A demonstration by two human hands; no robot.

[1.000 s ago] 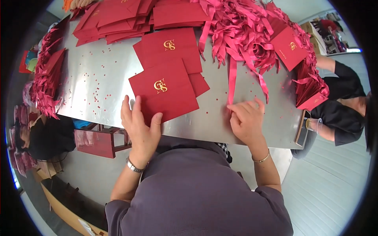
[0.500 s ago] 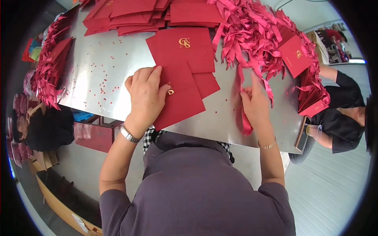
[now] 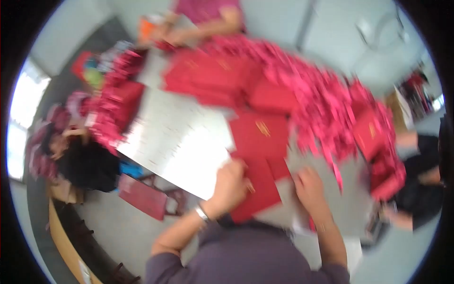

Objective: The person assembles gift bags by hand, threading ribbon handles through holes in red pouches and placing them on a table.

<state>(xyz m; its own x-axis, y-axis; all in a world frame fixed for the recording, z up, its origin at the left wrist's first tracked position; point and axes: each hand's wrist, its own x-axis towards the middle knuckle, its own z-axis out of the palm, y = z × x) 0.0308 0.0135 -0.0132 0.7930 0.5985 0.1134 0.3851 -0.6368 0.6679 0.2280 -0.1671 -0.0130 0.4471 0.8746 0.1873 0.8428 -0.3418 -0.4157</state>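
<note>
**Flat red bag (image 3: 262, 199) under the left hand (image 3: 230, 184), near edge of a metal table (image 3: 165, 154)**

The red bag lies flat at the near side of the table, directly in front of the person, its lower corner close to the dark purple shirt (image 3: 246, 251). The left hand rests over its left edge and partly covers a gold emblem (image 3: 249, 185); blur hides whether the fingers press or pinch, so the grip cannot be told. The right hand (image 3: 309, 187) is just to the right of the bag, fingers bent; whether they close on anything cannot be told. A short pink strip (image 3: 312, 224) shows beside the right wrist. Beyond the near bag, and partly overlapped by it, lies a second red bag (image 3: 260, 137), also marked in gold. Farther off are a broad stack of red bags (image 3: 213, 78) and, to its right, a heap of pink ribbons (image 3: 326, 116). More ribbons and bags (image 3: 118, 109) line the left end of the table. Across it, a co-worker in pink (image 3: 208, 12) has both forearms over the far edge. Dark-clad people sit at the left (image 3: 87, 163) and right (image 3: 428, 208).
</note>
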